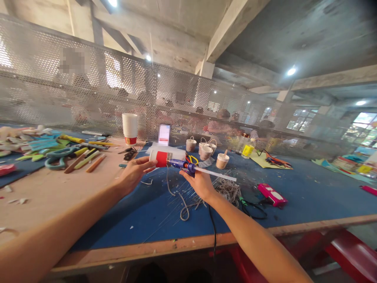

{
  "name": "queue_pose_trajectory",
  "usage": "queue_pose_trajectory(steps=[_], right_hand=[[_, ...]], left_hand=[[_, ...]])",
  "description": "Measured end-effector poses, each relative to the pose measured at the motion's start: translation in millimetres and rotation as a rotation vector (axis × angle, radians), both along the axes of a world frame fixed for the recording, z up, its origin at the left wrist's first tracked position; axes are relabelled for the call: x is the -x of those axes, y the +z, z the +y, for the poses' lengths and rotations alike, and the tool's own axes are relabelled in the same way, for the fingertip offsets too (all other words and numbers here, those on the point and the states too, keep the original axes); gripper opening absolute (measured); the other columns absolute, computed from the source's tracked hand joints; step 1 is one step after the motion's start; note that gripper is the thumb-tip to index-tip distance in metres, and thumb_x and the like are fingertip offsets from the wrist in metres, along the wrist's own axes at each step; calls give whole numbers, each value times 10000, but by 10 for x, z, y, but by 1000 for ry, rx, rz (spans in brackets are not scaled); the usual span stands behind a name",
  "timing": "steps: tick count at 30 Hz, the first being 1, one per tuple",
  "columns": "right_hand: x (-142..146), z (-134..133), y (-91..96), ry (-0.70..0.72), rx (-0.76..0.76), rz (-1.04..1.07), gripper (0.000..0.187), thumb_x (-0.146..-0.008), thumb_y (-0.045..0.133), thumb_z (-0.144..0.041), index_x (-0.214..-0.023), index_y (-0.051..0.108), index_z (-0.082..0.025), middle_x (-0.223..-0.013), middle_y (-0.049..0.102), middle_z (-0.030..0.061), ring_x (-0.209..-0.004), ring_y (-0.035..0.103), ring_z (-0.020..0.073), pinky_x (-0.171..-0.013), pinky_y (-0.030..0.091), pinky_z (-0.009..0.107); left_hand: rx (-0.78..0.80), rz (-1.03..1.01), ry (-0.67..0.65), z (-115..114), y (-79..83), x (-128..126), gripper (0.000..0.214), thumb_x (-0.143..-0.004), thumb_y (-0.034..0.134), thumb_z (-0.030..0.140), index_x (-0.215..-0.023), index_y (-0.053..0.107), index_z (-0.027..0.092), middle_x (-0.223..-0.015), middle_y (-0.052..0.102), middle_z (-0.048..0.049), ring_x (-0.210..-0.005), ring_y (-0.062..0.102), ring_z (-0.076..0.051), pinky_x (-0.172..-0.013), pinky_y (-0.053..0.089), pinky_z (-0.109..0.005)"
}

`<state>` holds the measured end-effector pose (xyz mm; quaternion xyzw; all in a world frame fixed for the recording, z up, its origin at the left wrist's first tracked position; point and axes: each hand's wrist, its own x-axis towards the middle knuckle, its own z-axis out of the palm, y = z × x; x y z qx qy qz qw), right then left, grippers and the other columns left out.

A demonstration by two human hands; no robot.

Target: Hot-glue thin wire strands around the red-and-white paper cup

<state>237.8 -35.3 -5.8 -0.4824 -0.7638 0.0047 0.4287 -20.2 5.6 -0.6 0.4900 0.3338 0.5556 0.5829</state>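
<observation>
My left hand (pixel 137 169) grips a red and white paper cup (pixel 161 158), which lies on its side in the air above the blue table mat. Grey cord wraps the cup near one end, and a loose tail (pixel 170 186) hangs down from it. In my right hand (pixel 202 184) is a blue glue gun (pixel 182 164) with a long clear glue stick out of its back. Its nozzle points at the corded part of the cup; whether it touches I cannot tell. A tangled heap of grey cord (pixel 229 192) lies just right of my right hand.
Several small cord-wrapped cups (pixel 206 150) stand behind my hands. A stack of paper cups (pixel 130 127) and a phone (pixel 164 135) are near the perforated screen (pixel 165 98). Scissors (pixel 60 157) lie left, a pink box (pixel 272 195) right. A black cable (pixel 212 228) hangs over the table edge.
</observation>
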Motion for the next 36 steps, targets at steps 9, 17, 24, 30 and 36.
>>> queue_pose_trajectory(steps=[9,17,24,30,36], right_hand=[[4,4,-4,-13,9,-24,352,-969,641,-499,-1111,775,-206,-957,796,97,-927,751,291,-938,568,413],[4,2,-6,-10,20,-28,341,-968,649,-464,-1139,766,-193,-1007,794,106,-1021,744,300,-960,561,402],[10,-21,17,2,45,-41,336,-976,631,-480,-1094,770,-198,-955,789,97,-1007,740,303,-946,562,401],[4,-16,16,-3,48,-45,322,-971,642,-465,-1100,768,-198,-961,791,97,-1018,739,305,-946,560,398],[-8,0,-11,-13,51,-50,347,-964,657,-464,-1148,756,-188,-1051,792,115,-1050,735,316,-962,557,413]], left_hand=[[34,-14,7,-3,12,-4,313,-652,929,339,-917,847,196,-968,843,-127,-902,780,-300,-818,621,-387],[56,-51,-8,-37,37,-21,311,-663,924,328,-924,838,181,-963,845,-121,-857,782,-281,-820,620,-382],[75,-72,-17,-52,50,-15,317,-672,921,296,-947,827,171,-954,842,-124,-830,787,-275,-789,626,-375],[77,-78,-4,-79,75,-17,316,-667,920,290,-929,810,152,-968,838,-133,-854,787,-285,-771,632,-372],[87,-91,-26,-99,101,-23,313,-661,923,281,-926,812,156,-953,838,-127,-845,786,-288,-759,644,-384]])
